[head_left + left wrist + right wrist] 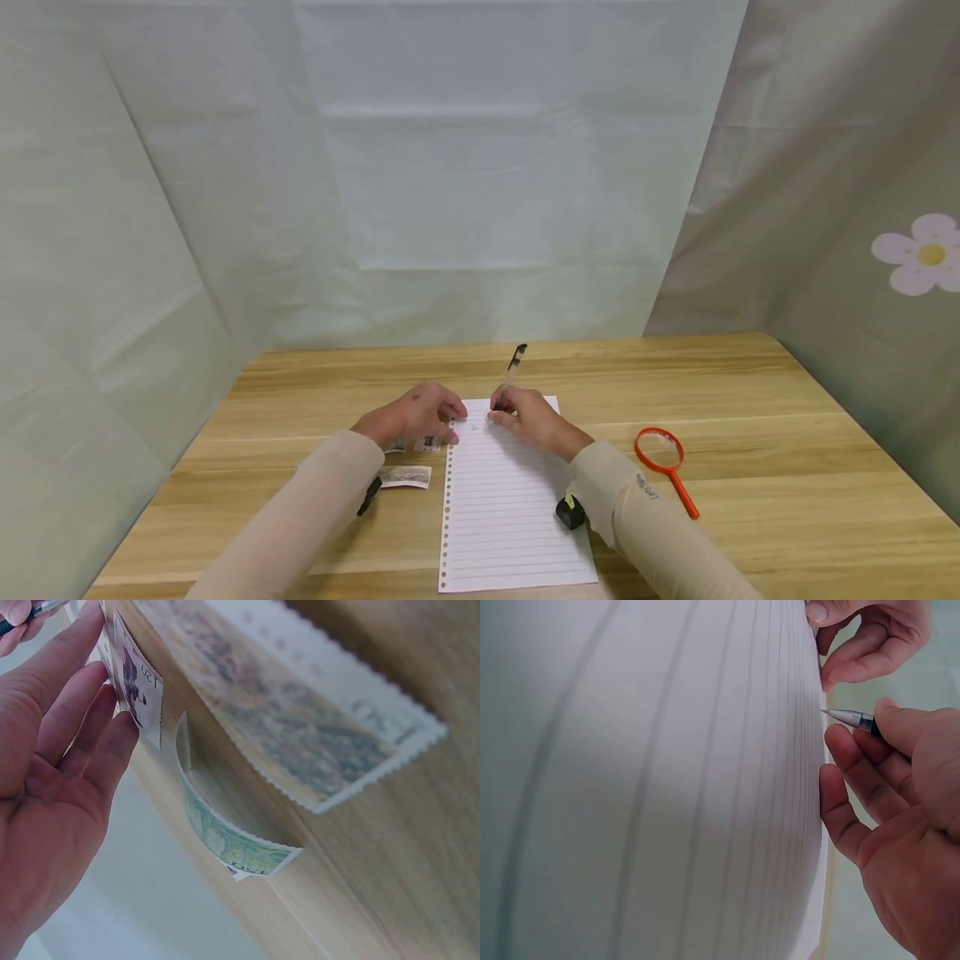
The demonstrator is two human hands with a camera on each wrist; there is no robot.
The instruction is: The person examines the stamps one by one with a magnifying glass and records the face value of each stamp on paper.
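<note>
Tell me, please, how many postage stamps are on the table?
3: a purple stamp under the left hand's fingertips, a curled green stamp beside it, and a larger stamp nearer the sleeve. The hand may hide more.

Both hands sit close together at the top of a lined sheet [510,500] in the middle of the wooden worktop [750,392], leaving little gap between them. To the left, 3 stamps [405,476] lie by the left hand [411,414]; to the right, a red magnifying glass [663,462] lies well apart. Bare worktop stretches behind the sheet to the cloth backdrop [480,208].
</note>
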